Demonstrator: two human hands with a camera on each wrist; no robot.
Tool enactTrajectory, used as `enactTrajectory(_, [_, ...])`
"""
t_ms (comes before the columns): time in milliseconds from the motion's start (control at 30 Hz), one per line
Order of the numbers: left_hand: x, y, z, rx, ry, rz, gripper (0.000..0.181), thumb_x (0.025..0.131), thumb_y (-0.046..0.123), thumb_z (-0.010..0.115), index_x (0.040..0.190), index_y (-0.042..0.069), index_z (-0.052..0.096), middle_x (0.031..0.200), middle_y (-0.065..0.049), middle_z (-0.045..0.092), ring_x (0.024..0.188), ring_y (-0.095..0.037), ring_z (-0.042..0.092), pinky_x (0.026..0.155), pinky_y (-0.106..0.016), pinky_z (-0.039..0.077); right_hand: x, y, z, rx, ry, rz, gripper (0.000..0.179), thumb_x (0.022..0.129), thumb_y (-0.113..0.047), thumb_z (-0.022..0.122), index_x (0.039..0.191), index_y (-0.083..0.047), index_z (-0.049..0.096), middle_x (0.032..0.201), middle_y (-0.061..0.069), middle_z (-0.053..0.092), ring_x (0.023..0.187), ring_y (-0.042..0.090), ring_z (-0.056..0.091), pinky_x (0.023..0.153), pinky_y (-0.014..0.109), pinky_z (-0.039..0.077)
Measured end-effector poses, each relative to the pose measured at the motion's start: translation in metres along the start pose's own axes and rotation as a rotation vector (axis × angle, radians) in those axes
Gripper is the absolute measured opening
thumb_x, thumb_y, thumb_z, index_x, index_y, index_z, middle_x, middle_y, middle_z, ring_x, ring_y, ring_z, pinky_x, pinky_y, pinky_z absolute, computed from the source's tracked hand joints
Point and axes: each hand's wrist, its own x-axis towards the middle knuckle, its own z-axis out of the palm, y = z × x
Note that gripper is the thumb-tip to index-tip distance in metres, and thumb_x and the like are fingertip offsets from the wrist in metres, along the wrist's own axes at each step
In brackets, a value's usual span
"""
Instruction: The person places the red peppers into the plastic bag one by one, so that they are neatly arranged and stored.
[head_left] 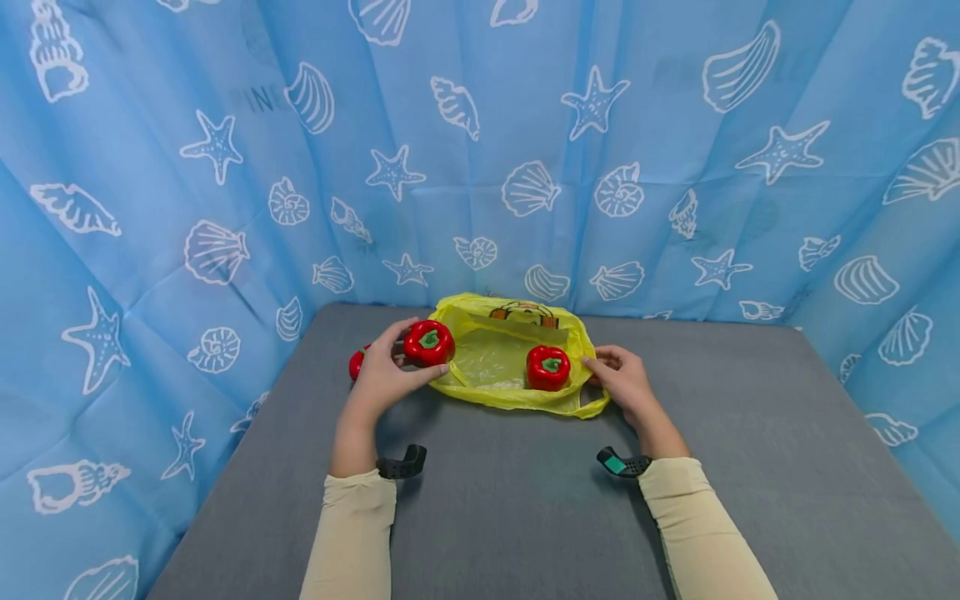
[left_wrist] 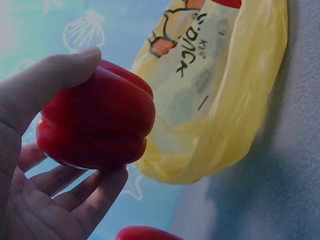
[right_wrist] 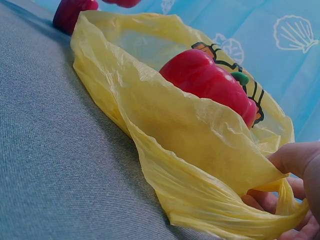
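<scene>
Between thumb and fingers, my left hand (head_left: 381, 377) grips a red bell pepper (head_left: 429, 343) with a green stem, held at the left side of a yellow plastic bag (head_left: 480, 400). The bag lies with its mouth spread wide. Inside it, toward the right, sits another red bell pepper (head_left: 548, 368). At the bag's right end my right hand (head_left: 624, 382) pinches the edge near a handle loop, as the right wrist view shows the plastic (right_wrist: 260, 175) between thumb and fingers. A third red pepper (head_left: 357, 363) rests on the table behind my left hand, mostly hidden by it.
A grey cloth-covered table (head_left: 510, 500) carries everything. Behind it and at both sides hangs a blue curtain (head_left: 480, 150) with white shells and starfish. Each wrist wears a black strap, the left strap (head_left: 402, 462) and the right strap (head_left: 624, 463).
</scene>
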Motion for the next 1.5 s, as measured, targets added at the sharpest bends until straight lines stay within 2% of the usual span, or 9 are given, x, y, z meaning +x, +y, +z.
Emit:
enactTrajectory(100, [0.0, -0.001, 0.004, 0.019, -0.002, -0.007, 0.086, 0.081, 0.034, 0.093, 0.154, 0.02, 0.051, 0.151, -0.006, 0.057, 0.131, -0.034, 0.058, 0.103, -0.055, 0.058, -0.001, 0.0, 0.001, -0.002, -0.004, 0.004, 0.046, 0.106, -0.03, 0.066, 0.139, 0.003, 0.061, 0.113, 0.011, 0.069, 0.091, 0.011, 0.068, 0.082, 0.02, 0.062])
enactTrajectory(500, [0.006, -0.003, 0.02, 0.002, -0.039, -0.003, 0.088, 0.081, 0.037, 0.093, 0.155, 0.018, 0.05, 0.149, -0.005, 0.059, 0.133, -0.032, 0.059, 0.106, -0.055, 0.057, 0.002, 0.002, 0.001, 0.005, -0.001, -0.001, 0.044, 0.106, -0.027, 0.066, 0.138, 0.004, 0.061, 0.109, 0.007, 0.069, 0.088, 0.008, 0.068, 0.08, 0.02, 0.061])
enactTrajectory(733, [0.009, -0.001, 0.031, -0.02, -0.068, -0.001, 0.083, 0.081, 0.037, 0.094, 0.152, 0.022, 0.052, 0.146, -0.002, 0.06, 0.13, -0.03, 0.061, 0.104, -0.051, 0.059, 0.003, 0.004, -0.001, 0.003, 0.001, 0.0, 0.047, 0.106, -0.029, 0.066, 0.139, 0.003, 0.061, 0.112, 0.01, 0.07, 0.089, 0.007, 0.068, 0.08, 0.019, 0.061])
enactTrajectory(967, [0.012, 0.001, 0.043, -0.035, -0.08, -0.001, 0.085, 0.082, 0.035, 0.093, 0.154, 0.021, 0.051, 0.145, -0.002, 0.061, 0.127, -0.029, 0.062, 0.103, -0.049, 0.06, 0.002, 0.004, 0.0, 0.005, 0.001, 0.001, 0.047, 0.106, -0.03, 0.067, 0.139, 0.003, 0.061, 0.114, 0.012, 0.07, 0.089, 0.007, 0.068, 0.08, 0.019, 0.061])
enactTrajectory(1233, [0.01, 0.007, 0.049, -0.061, -0.071, 0.018, 0.083, 0.08, 0.034, 0.094, 0.151, 0.022, 0.054, 0.144, 0.0, 0.062, 0.125, -0.032, 0.064, 0.099, -0.049, 0.062, 0.004, 0.003, 0.0, 0.008, -0.008, 0.001, 0.046, 0.106, -0.029, 0.066, 0.139, 0.002, 0.062, 0.112, 0.009, 0.07, 0.09, 0.008, 0.068, 0.081, 0.02, 0.061])
enactTrajectory(1500, [0.014, 0.013, 0.058, -0.063, -0.09, -0.005, 0.086, 0.081, 0.036, 0.094, 0.154, 0.02, 0.052, 0.145, -0.002, 0.061, 0.126, -0.031, 0.064, 0.101, -0.05, 0.06, 0.002, 0.002, 0.0, 0.024, 0.002, 0.003, 0.045, 0.106, -0.027, 0.066, 0.138, 0.003, 0.062, 0.111, 0.008, 0.071, 0.088, 0.005, 0.067, 0.081, 0.021, 0.062])
